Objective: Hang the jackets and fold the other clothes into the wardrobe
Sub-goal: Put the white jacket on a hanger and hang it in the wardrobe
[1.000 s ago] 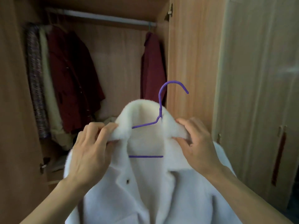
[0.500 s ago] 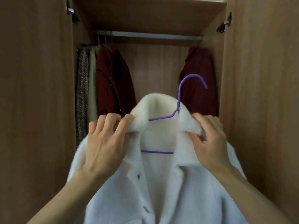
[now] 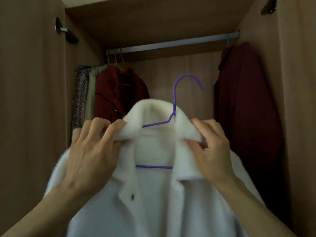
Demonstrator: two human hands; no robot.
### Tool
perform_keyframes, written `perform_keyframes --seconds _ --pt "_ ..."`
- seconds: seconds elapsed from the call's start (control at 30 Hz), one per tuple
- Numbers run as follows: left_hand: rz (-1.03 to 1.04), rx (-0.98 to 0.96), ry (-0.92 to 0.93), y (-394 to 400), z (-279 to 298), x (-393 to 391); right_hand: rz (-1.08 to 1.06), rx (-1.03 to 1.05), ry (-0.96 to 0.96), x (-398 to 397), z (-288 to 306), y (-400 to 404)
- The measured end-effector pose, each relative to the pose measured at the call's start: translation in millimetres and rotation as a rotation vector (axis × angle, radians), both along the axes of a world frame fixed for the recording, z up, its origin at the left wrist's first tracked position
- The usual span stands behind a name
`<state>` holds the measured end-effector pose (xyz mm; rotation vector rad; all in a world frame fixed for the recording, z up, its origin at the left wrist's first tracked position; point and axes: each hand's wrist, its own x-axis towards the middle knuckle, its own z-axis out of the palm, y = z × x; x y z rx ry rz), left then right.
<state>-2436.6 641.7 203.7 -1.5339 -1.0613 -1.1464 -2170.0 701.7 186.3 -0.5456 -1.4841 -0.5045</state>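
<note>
Right at the collar, both hands have hold of the white jacket: the left hand pinches the left collar tip between thumb and curled fingers, and the right hand grips the right collar tip the same way, thumb tucked under the fluffy edge. Between them the jacket sits on a purple hanger, its lower bar showing across the open neck and its hook standing up free above the collar, below the rail and not touching it. The jacket is held up in the open mouth of the wardrobe, front facing the person, a dark button visible on the lapel side. Behind, a red coat hangs at the left end of the rail beside a patterned garment and a pale one, and a dark red coat hangs well apart at the right end.
</note>
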Motion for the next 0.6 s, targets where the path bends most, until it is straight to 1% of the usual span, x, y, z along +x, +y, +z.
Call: perform_keyframes --seconds 0.13,0.37,0.53,0.6 --pt "0.071 0.022 -0.001 22.6 18.9 9.3 0.072 0.035 0.013 2.1 26.4 52.1" --pt "0.177 0.058 0.018 76.1 62.7 -3.9 0.143 0.102 -0.005 -19.0 73.2 131.1" --pt "0.208 0.152 0.051 104.2 81.9 -18.4 0.149 0.159 0.018 -36.5 92.3 168.6" --pt "0.227 0.187 0.051 113.4 88.8 -27.6 0.152 0.168 -0.003 -45.6 103.4 182.1"
